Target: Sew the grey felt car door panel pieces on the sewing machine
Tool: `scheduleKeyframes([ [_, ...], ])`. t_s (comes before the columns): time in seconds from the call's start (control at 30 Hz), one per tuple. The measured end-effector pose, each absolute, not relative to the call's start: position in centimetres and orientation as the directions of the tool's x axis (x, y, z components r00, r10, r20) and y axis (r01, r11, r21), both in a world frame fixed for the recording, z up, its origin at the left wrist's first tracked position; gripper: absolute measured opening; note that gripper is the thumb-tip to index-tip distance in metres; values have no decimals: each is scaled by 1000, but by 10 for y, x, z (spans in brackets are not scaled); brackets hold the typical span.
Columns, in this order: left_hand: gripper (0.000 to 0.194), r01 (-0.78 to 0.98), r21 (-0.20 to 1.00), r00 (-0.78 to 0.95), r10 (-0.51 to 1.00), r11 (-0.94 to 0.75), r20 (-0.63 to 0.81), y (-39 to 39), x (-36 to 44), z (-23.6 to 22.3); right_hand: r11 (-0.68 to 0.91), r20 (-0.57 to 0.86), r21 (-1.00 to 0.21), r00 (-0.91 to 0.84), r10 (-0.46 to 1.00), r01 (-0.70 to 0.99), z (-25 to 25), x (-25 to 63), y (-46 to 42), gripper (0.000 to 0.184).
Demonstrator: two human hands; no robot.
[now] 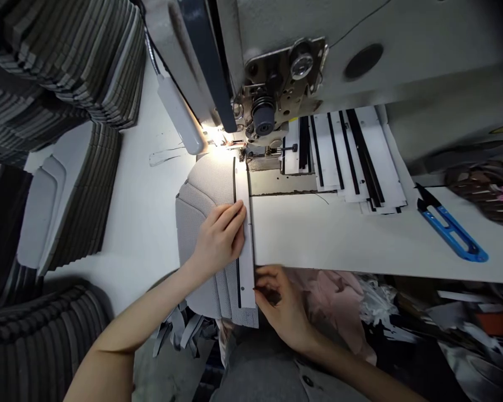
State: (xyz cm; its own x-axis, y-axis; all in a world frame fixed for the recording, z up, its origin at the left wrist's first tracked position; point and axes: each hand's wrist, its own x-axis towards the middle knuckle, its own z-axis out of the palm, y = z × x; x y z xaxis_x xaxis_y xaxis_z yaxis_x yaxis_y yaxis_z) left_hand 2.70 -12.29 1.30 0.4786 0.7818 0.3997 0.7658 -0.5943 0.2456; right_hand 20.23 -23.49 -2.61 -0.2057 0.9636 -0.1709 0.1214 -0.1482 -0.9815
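Note:
A grey padded fabric panel (199,192) with curved stitched seams lies at the sewing machine, its far end by the presser foot (241,154). Along its right side runs a white strip (246,265) with a black line down its left edge. My left hand (221,237) rests on the strip and panel, fingers stretched out side by side, pressing from above. At the near right edge, my right hand (279,298) has thumb and forefinger on the margin of strip and panel, the other fingers curled. Which layers lie between those fingertips is hard to see.
The lit sewing machine head (272,95) stands over the far side. White strips with black lines (350,162) lie beneath its arm. Blue thread snips (452,231) sit at right. Stacked grey panels (75,190) fill the left. Pink fabric (335,296) hangs below the table edge.

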Motion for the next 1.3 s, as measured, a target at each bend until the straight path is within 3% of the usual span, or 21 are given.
scheduleKeyframes([
  [0.1,45,772,264,456,793,-578,404,-136,29,11,-11,-60,-980,-246,968,198,-26,204,-236,55],
  [0.17,47,772,270,452,796,-575,402,-136,29,10,103,29,-961,-278,960,256,-25,206,-235,62],
  [0.6,46,767,245,470,779,-593,414,-109,24,8,333,164,-790,-346,924,514,-10,203,-207,56],
  [0.9,43,766,271,455,790,-583,412,-88,19,6,346,128,-754,-392,911,558,-2,197,-194,58],
  [1.3,36,756,269,466,780,-596,418,-57,16,5,201,-3,-853,-389,921,482,1,189,-183,58],
])
